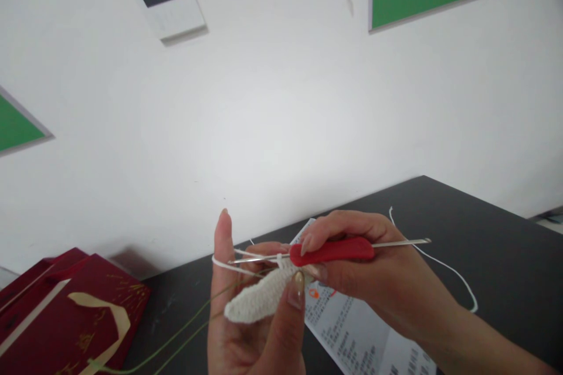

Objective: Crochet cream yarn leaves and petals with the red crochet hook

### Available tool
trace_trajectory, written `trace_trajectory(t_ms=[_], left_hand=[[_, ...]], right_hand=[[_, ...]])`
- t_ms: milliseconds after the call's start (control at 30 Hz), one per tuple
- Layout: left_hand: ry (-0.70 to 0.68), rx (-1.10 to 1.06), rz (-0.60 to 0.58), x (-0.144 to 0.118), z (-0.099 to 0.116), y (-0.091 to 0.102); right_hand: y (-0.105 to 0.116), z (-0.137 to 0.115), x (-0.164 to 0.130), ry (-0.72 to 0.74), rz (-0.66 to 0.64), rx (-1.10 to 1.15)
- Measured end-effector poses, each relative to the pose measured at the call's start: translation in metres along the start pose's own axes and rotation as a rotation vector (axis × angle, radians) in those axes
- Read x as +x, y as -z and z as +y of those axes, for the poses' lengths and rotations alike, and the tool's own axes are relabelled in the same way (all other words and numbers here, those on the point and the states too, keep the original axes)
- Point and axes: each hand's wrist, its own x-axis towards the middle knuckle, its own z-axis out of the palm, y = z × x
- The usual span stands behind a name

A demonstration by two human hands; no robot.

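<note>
My left hand point(281, 328) pinches a white crocheted piece point(253, 303) between thumb and fingers, its index finger raised with white yarn point(222, 263) looped round it. In my right hand point(352, 272) is a crochet hook point(338, 250) with a red handle and a metal shaft showing at both ends. The hook's left shaft passes through loops at the upper edge of the white piece and reaches toward the raised index finger. Thin green strands point(185, 328) run from the piece down to the lower left.
A printed paper sheet point(356, 328) lies on the dark table point(479, 258) under my hands. Dark red gift bags point(105, 299) with a cream ribbon stand at the left. A loose white yarn end point(453, 269) lies at the right. Behind is a white wall point(281, 99).
</note>
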Motion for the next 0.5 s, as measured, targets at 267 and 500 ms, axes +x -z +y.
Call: trace_trajectory(t_ms=[267, 500], left_hand=[[0.009, -0.006, -0.014, 0.0007, -0.0004, 0.002], [0.051, -0.031, -0.03, 0.0038, 0.0021, 0.0054]], right_hand=[[0.0, 0.0015, 0.0004, 0.008, 0.014, 0.0], [-0.0001, 0.0021, -0.0007, -0.008, 0.016, 0.015]])
